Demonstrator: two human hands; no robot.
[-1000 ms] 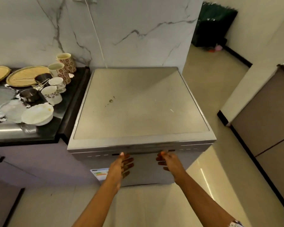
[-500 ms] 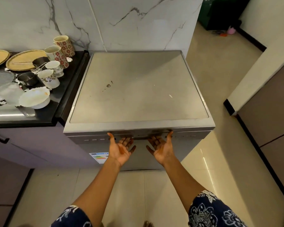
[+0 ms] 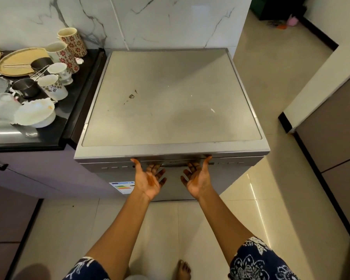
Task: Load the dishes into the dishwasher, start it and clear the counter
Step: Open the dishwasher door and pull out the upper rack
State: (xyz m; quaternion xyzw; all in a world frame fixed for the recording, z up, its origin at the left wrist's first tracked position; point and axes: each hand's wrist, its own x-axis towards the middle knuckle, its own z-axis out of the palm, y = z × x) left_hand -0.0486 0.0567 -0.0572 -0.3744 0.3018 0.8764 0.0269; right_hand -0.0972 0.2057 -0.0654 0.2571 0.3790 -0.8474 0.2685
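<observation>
Since the dishwasher (image 3: pixel 170 98) stands closed just beside the counter (image 3: pixel 77 102), its door facing the person, what we watch is how the door's handle recess (image 3: pixel 174 161) lies to the two hands. The recess is a dark slot running left to right under the front lip of the machine's top, so its long axis lies crosswise to both forearms. The left hand (image 3: pixel 148 178) and the right hand (image 3: pixel 198 178) are turned palm up just below it, side by side and apart from each other, one to each side of the slot's middle. Neither is clearly nearer.

The fingers (image 3: pixel 154 168) of both hands are spread and loosely bent, gripping nothing that we can see. Their tips lie at the slot's lower edge, in shadow, so we cannot tell whether any is hooked inside.

We judge the step in hand to be opening the door. The slot lies up and ahead of the fingers, so they would need to rise into it and curl before any pull toward the person and downward.

The dishes, among them mugs (image 3: pixel 71 40), a white bowl (image 3: pixel 36 115) and plates (image 3: pixel 18 61), sit on the counter to the left, well apart from both hands, not yet loaded.
</observation>
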